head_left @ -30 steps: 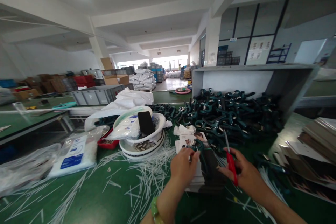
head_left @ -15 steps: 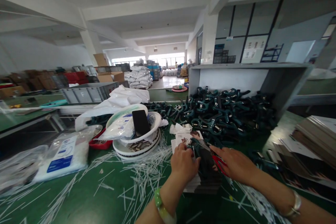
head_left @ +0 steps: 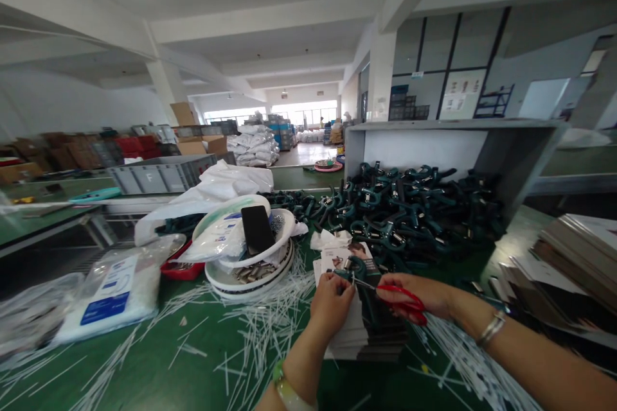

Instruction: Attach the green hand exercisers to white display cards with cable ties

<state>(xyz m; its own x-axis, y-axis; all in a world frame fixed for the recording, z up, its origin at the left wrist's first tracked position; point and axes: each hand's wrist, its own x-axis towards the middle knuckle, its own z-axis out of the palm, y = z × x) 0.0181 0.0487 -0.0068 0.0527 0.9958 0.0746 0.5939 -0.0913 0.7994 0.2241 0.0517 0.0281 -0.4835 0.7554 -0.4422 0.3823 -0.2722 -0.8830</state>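
Observation:
My right hand (head_left: 409, 295) is closed on red-handled scissors (head_left: 415, 308), whose metal blades point left toward a thin white tie. My left hand (head_left: 332, 298) is pinched beside the blade tips; what its fingers hold is too small to make out. Between both hands a dark green clamp (head_left: 369, 302) lies on a stack of printed cards (head_left: 349, 337). Loose white zip ties (head_left: 265, 334) are scattered left of the cards, and another bunch (head_left: 457, 350) lies beneath my right forearm.
A heap of green clamps (head_left: 409, 205) spills from a tipped grey bin (head_left: 525, 173). Left stand white bowls (head_left: 250, 289) with metal parts and a black phone (head_left: 257, 229), a red tray (head_left: 182, 268) and a plastic bag (head_left: 116, 295). More cards (head_left: 573, 270) are stacked right.
My right hand has turned and raised the scissors, bringing the blades leftward to the tie. My left hand's fingers have drawn together into a pinch. The view has shifted slightly.

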